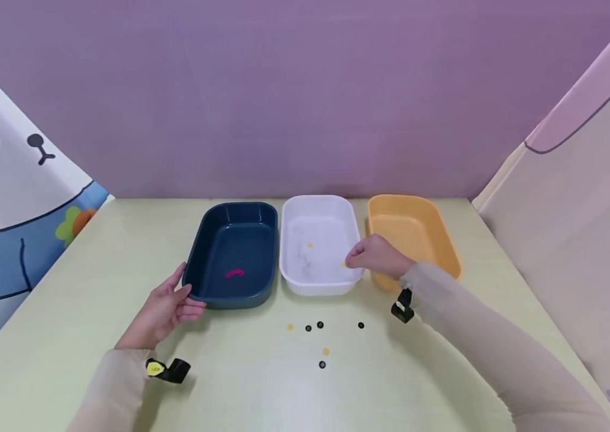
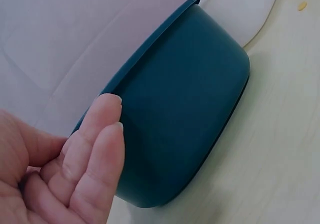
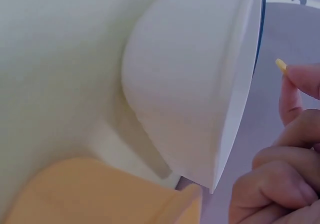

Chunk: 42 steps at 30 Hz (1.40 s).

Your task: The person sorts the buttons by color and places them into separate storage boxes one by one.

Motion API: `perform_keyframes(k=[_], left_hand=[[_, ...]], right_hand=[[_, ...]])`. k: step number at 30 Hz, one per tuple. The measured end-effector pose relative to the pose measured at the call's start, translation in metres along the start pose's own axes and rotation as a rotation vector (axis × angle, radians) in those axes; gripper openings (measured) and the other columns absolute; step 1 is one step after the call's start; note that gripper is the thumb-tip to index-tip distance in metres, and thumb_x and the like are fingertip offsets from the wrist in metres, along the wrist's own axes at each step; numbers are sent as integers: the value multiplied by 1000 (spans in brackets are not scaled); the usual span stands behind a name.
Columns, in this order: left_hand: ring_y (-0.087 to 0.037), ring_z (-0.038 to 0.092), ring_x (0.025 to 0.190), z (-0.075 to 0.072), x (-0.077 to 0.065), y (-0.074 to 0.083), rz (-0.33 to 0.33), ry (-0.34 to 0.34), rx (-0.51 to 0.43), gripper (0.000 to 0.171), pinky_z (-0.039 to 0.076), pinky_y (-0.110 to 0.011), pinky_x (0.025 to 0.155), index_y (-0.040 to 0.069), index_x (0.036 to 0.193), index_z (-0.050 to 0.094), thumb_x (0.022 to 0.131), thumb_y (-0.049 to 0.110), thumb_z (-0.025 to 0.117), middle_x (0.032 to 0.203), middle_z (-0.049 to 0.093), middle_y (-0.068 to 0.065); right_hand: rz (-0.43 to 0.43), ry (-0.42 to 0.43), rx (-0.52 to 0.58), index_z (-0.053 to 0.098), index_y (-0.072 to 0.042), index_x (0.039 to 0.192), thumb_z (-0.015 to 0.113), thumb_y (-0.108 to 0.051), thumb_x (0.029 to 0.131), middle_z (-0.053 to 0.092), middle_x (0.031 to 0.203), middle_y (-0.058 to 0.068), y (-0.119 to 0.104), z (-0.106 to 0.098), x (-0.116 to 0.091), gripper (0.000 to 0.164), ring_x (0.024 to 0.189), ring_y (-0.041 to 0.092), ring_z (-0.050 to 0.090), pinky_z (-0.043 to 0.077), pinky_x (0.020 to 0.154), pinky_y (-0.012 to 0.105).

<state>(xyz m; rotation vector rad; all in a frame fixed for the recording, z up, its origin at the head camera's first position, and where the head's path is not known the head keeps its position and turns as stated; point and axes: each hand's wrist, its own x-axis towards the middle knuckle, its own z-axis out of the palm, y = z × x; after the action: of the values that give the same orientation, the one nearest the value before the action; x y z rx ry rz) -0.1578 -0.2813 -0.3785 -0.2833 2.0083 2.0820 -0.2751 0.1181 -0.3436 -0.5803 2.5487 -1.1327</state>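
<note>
My left hand (image 1: 167, 309) holds the near left corner of a dark blue tray (image 1: 240, 300), thumb at the rim and fingers against its outer wall (image 2: 180, 94). Several small bright pink pieces (image 1: 234, 273) lie together in that tray. Between thumb and index finger my right hand (image 1: 377, 257) pinches a small yellow button (image 3: 281, 65), over the right side of a white tray (image 1: 318, 288). Inside the white tray lies another yellow button (image 1: 310, 245). The other fingers of the right hand are curled in.
A yellow-orange tray (image 1: 399, 222) stands right of the white one, partly beneath the right forearm. In front of the trays are several black buttons (image 1: 322, 365) and two yellow buttons (image 1: 326, 351) on the pale table (image 1: 261, 384). A purple backdrop (image 1: 305, 102) rises behind.
</note>
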Motion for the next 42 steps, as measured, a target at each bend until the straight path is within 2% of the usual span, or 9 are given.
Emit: perform_keyframes(k=[6, 11, 14, 17, 20, 27, 38, 42], left_hand=[[-10, 68, 62, -3, -1, 2, -2, 20, 19, 63, 56, -23, 63, 21, 152, -12, 105, 10, 29, 71, 69, -2], [-9, 67, 60, 1, 0, 1, 11, 23, 12, 64, 56, -23, 62, 19, 153, -11, 105, 8, 30, 70, 69, -1], [-9, 67, 60, 5, 2, 0, 15, 26, 24, 63, 56, -23, 62, 18, 153, -10, 105, 9, 30, 70, 69, -1], [-9, 67, 59, 7, 2, 0, 18, 38, 32, 63, 56, -23, 62, 18, 153, -9, 105, 9, 30, 70, 69, -1], [-9, 67, 57, 8, 2, 1, 14, 52, 33, 63, 56, -23, 60, 18, 153, -9, 105, 7, 29, 69, 68, -1], [-9, 66, 56, 7, -2, 1, 9, 84, 61, 63, 56, -23, 60, 16, 154, -9, 105, 7, 30, 68, 68, -1], [-11, 67, 59, 4, -2, 0, -29, 115, 128, 63, 56, -23, 63, 19, 154, -9, 105, 10, 31, 70, 68, -1], [-10, 66, 58, 3, 0, 2, -31, 97, 121, 63, 56, -23, 62, 19, 153, -10, 105, 11, 31, 69, 68, 0]], right_hand=[[57, 18, 21, 73, 4, 93, 68, -12, 83, 71, 91, 10, -9, 2, 18, 20, 89, 21, 59, 47, 83, 35], [97, -6, 2, 72, 3, 95, 68, -14, 83, 70, 93, 8, -12, -4, 28, 21, 88, 21, 57, 47, 82, 34], [132, -26, 5, 73, 2, 97, 68, -14, 83, 64, 79, 2, -12, -9, 34, 22, 70, 16, 52, 45, 68, 28], [150, -50, 61, 72, 4, 100, 66, -14, 83, 47, 58, -2, -13, -14, 41, 25, 50, 11, 36, 36, 53, 24], [180, -82, 124, 70, 5, 100, 65, -14, 83, 32, 52, -3, -16, -17, 51, 26, 42, 9, 27, 30, 47, 23], [222, -88, 208, 61, 0, 78, 67, -9, 82, 32, 52, -2, -28, -12, 74, 11, 42, 10, 27, 28, 45, 23], [257, -46, 260, 46, -9, 60, 66, -7, 83, 31, 51, -1, -34, -3, 101, 31, 41, 11, 27, 29, 44, 21], [328, 21, 215, 40, -10, 57, 66, -9, 84, 31, 50, -1, -28, 1, 110, 37, 40, 11, 27, 30, 42, 21]])
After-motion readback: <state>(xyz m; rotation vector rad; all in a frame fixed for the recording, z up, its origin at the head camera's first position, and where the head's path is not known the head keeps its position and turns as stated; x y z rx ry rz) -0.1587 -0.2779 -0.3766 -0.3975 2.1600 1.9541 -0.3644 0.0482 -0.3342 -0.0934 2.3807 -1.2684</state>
